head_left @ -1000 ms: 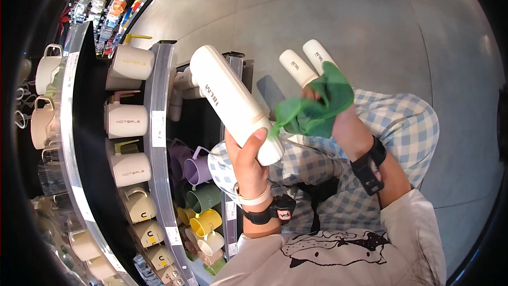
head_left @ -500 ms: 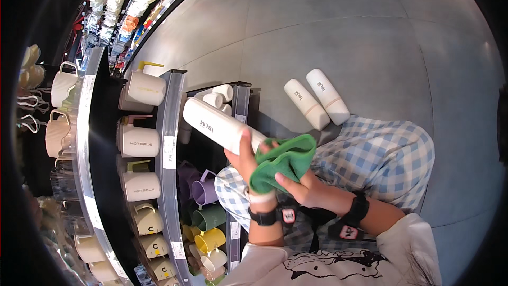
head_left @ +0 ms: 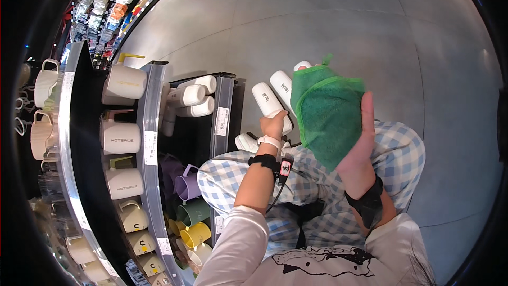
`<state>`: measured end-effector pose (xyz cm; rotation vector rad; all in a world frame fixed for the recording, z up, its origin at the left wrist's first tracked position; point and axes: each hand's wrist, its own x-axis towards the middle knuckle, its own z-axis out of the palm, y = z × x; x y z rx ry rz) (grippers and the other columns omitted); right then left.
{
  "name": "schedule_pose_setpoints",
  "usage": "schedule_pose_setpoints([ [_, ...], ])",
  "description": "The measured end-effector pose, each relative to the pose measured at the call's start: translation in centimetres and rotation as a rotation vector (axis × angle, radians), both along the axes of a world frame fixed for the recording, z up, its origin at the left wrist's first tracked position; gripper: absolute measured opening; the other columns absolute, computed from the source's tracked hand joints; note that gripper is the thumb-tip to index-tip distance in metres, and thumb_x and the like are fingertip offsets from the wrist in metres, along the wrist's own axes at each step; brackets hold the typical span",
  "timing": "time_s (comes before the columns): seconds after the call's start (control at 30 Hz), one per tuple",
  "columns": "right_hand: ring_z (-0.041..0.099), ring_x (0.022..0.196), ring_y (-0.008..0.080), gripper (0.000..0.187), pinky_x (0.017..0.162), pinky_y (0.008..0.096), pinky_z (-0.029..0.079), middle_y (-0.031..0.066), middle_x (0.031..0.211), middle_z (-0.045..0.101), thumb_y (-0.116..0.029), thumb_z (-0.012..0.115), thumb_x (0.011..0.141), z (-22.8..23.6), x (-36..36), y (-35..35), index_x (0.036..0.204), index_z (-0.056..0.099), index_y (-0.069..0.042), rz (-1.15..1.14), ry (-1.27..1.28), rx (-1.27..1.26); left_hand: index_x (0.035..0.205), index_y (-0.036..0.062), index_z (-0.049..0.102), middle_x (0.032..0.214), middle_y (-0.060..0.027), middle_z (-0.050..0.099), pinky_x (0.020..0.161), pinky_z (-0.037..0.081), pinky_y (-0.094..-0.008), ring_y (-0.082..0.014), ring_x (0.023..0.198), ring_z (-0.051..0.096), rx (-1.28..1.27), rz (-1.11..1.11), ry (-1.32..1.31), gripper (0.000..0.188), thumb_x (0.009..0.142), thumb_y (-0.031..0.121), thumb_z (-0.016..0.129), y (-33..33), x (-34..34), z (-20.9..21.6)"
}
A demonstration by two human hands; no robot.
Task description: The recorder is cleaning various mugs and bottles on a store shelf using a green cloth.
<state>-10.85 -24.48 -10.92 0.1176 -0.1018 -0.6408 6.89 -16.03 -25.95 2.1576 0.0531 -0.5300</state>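
My left hand (head_left: 273,127) is closed on the lower end of a white cylindrical bottle (head_left: 266,99) at the floor. Beside it on the right lies a second white bottle (head_left: 281,86). The top of another white bottle (head_left: 302,65) peeks out from behind the green cloth. That cloth (head_left: 330,114) hangs spread over my right hand (head_left: 362,151), its thumb along the right edge. Most of the right hand's fingers are hidden behind the cloth.
Shelves of mugs (head_left: 123,136) stand on the left, with price-strip edges (head_left: 151,148). Several white bottles (head_left: 193,95) lie stacked on the lower shelf, and coloured mugs (head_left: 188,184) sit nearer. A white shoe (head_left: 246,142) is by the left hand; grey floor (head_left: 328,16) extends beyond.
The bottle has gone from between both hands down to the floor beside the others, with the left hand on it. My right hand has lifted the green cloth up and right.
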Motion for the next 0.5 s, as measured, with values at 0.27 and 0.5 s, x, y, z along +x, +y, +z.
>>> schedule_pose_setpoints([
  [0.27,0.042,0.109,0.0195,0.060,0.089,0.0334,0.036,0.0084,0.126,0.037,-0.049,0.030,0.085,0.6,1.2,0.7,0.124,0.032,-0.003,-0.100,0.239,-0.151,0.104,-0.0136,0.044,0.102,-0.0290,0.051,0.083,0.039,-0.0361,-0.0376,0.096,0.051,0.307,-0.403,0.131,0.074,0.062,0.044,0.062,2.2,2.1,-3.7],
  [0.5,0.045,0.101,0.0133,0.054,0.083,0.0294,0.039,0.0044,0.117,0.045,-0.045,0.036,0.085,-3.2,2.2,1.0,0.123,0.034,-0.006,-0.110,0.383,-0.222,0.115,0.0014,0.040,0.097,-0.0088,0.050,0.071,0.040,-0.0265,-0.0132,0.079,0.051,-0.692,-0.496,-0.036,0.042,0.082,0.025,0.050,0.5,-4.1,10.3],
])
